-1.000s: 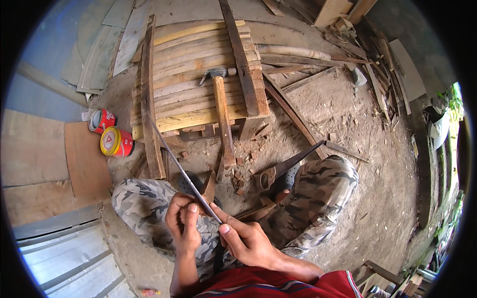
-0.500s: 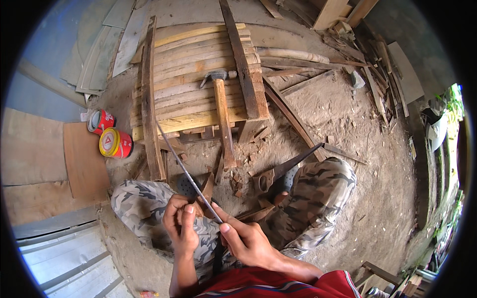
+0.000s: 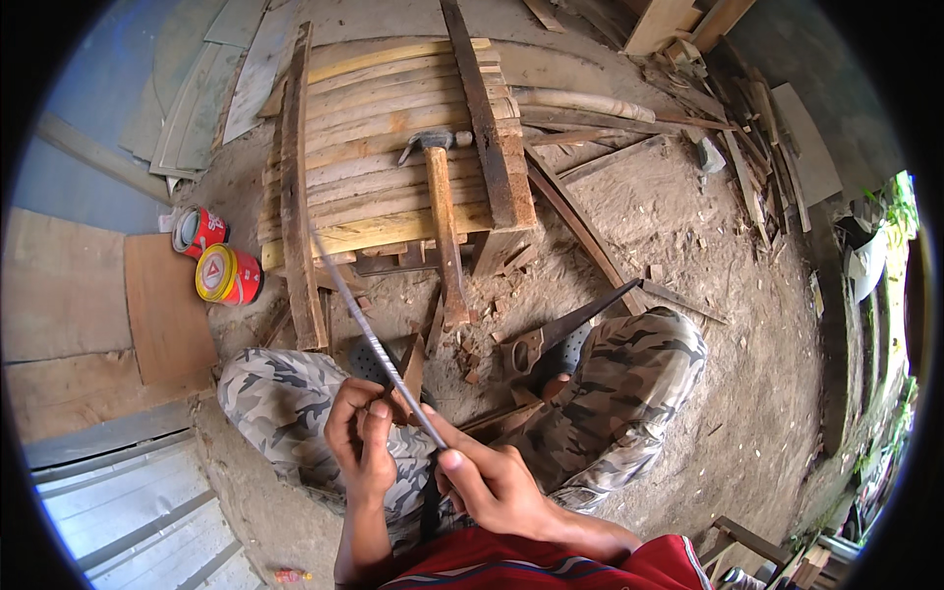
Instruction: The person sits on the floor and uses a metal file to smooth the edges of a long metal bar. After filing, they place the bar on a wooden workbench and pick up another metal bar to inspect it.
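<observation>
Two red cans, one yellow-lidded, contents hidden, right hand gripping rod

The count of hands is two: the left hand at 7 o'clock, the right hand at 6 o'clock. One thin metal rod is at 8 o'clock, one claw hammer between 11 and 12 o'clock, one handsaw at 4 o'clock. Two cans are at 9 o'clock.

A striped red shirt, camouflage trousers and perforated grey shoes are worn.
</observation>
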Tool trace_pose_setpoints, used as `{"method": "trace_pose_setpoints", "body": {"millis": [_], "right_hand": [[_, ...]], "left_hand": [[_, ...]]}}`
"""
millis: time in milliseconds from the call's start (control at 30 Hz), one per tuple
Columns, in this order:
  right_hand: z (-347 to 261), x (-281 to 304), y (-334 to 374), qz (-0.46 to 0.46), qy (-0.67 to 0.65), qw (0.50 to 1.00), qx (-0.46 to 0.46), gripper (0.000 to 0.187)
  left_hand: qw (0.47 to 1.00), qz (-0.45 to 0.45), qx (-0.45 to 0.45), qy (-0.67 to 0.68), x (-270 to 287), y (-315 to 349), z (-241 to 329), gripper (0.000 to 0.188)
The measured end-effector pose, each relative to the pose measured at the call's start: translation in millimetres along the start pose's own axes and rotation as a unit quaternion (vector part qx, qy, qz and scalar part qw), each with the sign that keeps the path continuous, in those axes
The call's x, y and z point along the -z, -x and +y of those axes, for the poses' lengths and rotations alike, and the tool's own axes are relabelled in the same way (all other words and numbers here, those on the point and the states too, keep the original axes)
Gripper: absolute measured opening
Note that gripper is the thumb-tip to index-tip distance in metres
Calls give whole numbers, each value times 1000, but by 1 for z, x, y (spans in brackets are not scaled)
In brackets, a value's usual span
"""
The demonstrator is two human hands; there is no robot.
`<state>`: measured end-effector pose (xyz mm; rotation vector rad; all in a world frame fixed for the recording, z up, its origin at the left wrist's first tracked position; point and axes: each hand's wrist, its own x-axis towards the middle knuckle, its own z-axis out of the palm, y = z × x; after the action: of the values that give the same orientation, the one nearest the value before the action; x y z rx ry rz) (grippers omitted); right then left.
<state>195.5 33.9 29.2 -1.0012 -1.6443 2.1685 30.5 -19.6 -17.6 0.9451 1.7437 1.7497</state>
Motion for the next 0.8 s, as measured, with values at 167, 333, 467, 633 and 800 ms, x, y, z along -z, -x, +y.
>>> {"method": "trace_pose_setpoints", "body": {"millis": [167, 333, 467, 633, 800], "right_hand": [[4, -2, 6, 28, 25, 996, 80, 47], [8, 0, -4, 4, 87, 996, 7, 47], [8, -3, 5, 33, 1, 995, 98, 48], [6, -1, -2, 12, 22, 999, 32, 48], [4, -3, 2, 19, 0, 999, 44, 48]], "left_hand": [[999, 14, 40, 26, -6, 1, 11, 22], [1000, -10, -23, 15, 4, -2, -4, 18], [998, 25, 40, 32, -1, 3, 1, 20], [1000, -13, 6, -6, 4, 3, 0, 20], [1000, 8, 18, 0, 0, 3, 1, 20]]}}
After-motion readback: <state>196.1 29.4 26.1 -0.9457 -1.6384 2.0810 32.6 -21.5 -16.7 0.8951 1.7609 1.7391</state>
